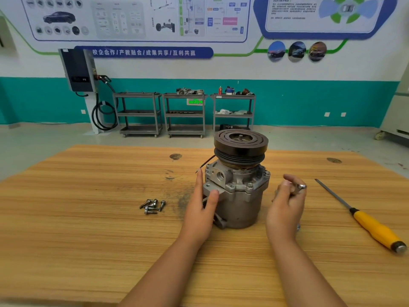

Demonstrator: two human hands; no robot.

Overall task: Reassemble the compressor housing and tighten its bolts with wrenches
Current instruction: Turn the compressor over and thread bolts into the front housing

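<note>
A grey metal compressor (238, 196) stands upright on the wooden table (88, 218), its dark grooved pulley (241, 144) on top. Bolts sit in its upper flange (250, 186). My left hand (203, 209) grips the compressor's left side, thumb on a mounting lug. Just right of the housing, my right hand (287, 202) holds a small metal wrench (301, 187) whose ring end sticks out by the fingers; a bit of its other end shows below the palm. Several loose bolts (152, 206) lie in a small heap left of the compressor.
A screwdriver with a yellow handle (363, 220) lies at the right side of the table, tip pointing away. A thin dark wire (205, 163) juts from the compressor's upper left. Three grey shelf carts (184, 114) and a wall charger (79, 69) stand far behind.
</note>
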